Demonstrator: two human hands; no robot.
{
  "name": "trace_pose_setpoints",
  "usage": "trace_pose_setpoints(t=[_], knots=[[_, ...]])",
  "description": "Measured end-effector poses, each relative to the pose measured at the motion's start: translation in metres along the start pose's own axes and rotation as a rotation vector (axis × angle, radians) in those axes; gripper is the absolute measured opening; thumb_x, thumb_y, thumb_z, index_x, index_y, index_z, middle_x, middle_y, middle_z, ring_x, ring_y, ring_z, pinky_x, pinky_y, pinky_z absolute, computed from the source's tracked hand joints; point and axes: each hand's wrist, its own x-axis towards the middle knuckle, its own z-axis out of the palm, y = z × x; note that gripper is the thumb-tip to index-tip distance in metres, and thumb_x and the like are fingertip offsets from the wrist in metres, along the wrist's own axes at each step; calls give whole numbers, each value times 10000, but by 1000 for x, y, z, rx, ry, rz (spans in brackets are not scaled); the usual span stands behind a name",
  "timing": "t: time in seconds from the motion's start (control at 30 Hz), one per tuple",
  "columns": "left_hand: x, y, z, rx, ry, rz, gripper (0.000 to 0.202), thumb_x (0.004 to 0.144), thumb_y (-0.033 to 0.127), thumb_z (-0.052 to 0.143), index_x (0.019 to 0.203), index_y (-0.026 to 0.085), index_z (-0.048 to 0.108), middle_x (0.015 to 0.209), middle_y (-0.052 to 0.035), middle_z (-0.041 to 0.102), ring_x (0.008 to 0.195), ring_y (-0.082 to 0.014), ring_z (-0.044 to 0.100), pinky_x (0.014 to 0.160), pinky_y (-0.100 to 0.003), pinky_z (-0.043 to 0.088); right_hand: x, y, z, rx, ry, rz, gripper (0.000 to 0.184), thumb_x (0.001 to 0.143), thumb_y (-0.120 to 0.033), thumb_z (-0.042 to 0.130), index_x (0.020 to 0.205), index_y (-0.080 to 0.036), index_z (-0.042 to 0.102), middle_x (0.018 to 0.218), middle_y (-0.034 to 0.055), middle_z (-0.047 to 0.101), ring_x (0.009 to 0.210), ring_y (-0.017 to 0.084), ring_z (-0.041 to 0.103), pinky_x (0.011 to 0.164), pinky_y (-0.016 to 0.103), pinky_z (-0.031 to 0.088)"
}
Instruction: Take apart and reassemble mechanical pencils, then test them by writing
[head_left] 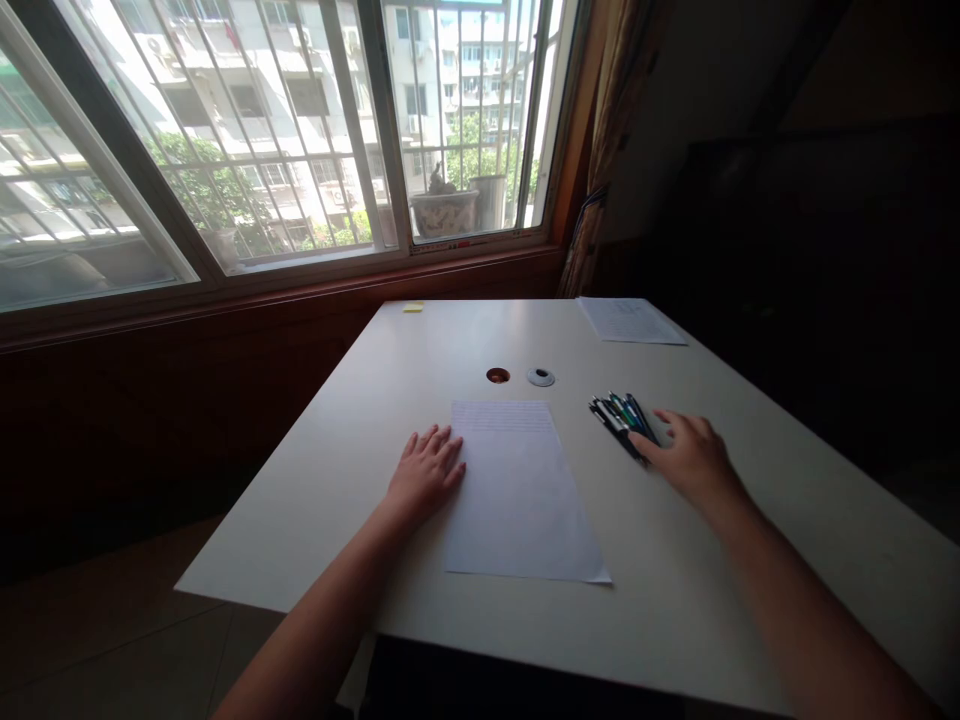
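Observation:
My left hand point(427, 465) lies flat on the table, its fingers spread at the left edge of a sheet of paper point(517, 500). Rows of faint writing or lines run across the top of that sheet; the lower part is blank. To the right of the paper lies a bunch of pens point(622, 422), side by side, with dark, green and blue barrels. My right hand point(690, 455) is at the near right end of the pens, thumb and fingers apart around that end. The thumb touches or nearly touches a black pen; I cannot tell which.
The white table point(337, 480) stands below a barred window point(450, 120). Near its far edge lie a stack of papers point(630, 320) at right and yellow sticky notes point(413, 307) at left. A round hole point(498, 376) and a ring-shaped grommet cover point(541, 377) are beyond the sheet.

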Motion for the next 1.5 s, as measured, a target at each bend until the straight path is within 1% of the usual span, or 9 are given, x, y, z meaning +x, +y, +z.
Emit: trace_pose_setpoints(t=[0.13,0.27,0.43,0.67,0.83,0.93,1.1,1.23,1.5], knots=[[-1,6,3,26,18,-32,469,985,477,384,1401,275,464,1524,-44,380,1433,-268,277,1193,-490,172,28,10,37,-110,-86,-11,738,813,-550,607,1376,-114,409,1289,235,498,1230,371,457,1050,456,305],[-1,6,3,36,13,-29,477,988,474,372,1413,273,452,1525,-45,378,1433,-268,276,1191,-493,175,39,7,47,-169,-120,33,705,768,-505,616,1329,-116,440,1250,241,531,1170,401,478,978,463,342],[0,3,3,26,1,-26,478,987,478,369,1426,300,433,1531,-32,370,1434,-269,271,1186,-497,182,51,4,44,-223,-205,51,612,753,-477,606,1214,-81,531,1176,252,573,1116,380,522,944,438,369],[2,2,5,21,4,-20,482,988,486,363,1430,305,431,1532,-29,368,1438,-269,264,1188,-491,179,64,-1,40,-229,-279,66,613,693,-464,677,1142,-54,596,1141,254,575,1101,373,544,944,423,388],[1,1,4,3,-5,-24,486,986,494,365,1432,312,432,1529,-30,374,1439,-276,266,1192,-499,166,73,-6,43,-230,-329,101,676,616,-430,750,1177,-87,594,1188,254,548,1108,403,548,907,455,420],[1,2,2,2,-11,-24,488,986,495,366,1432,310,435,1531,-31,372,1442,-276,260,1190,-502,170,75,-5,45,-219,-354,80,668,620,-365,740,1201,-76,581,1192,245,559,1114,378,558,911,421,431],[1,1,3,15,-10,-12,490,989,489,360,1436,302,429,1537,-34,361,1440,-277,263,1187,-502,179,71,-5,44,-206,-361,61,639,659,-281,684,1236,-42,546,1215,258,569,1153,383,544,895,410,443],[2,1,3,13,-6,-15,481,986,480,372,1428,304,437,1537,-29,360,1440,-275,264,1190,-494,176,65,-8,37,-180,-381,62,513,672,-230,660,1162,-91,599,1112,220,641,1033,350,623,804,381,470],[2,-2,4,-17,56,2,448,982,443,424,1395,274,468,1501,-49,409,1422,-275,298,1188,-502,208,37,-31,21,-21,-306,34,341,704,-277,644,1022,-153,641,1012,193,675,946,344,651,713,355,462]])
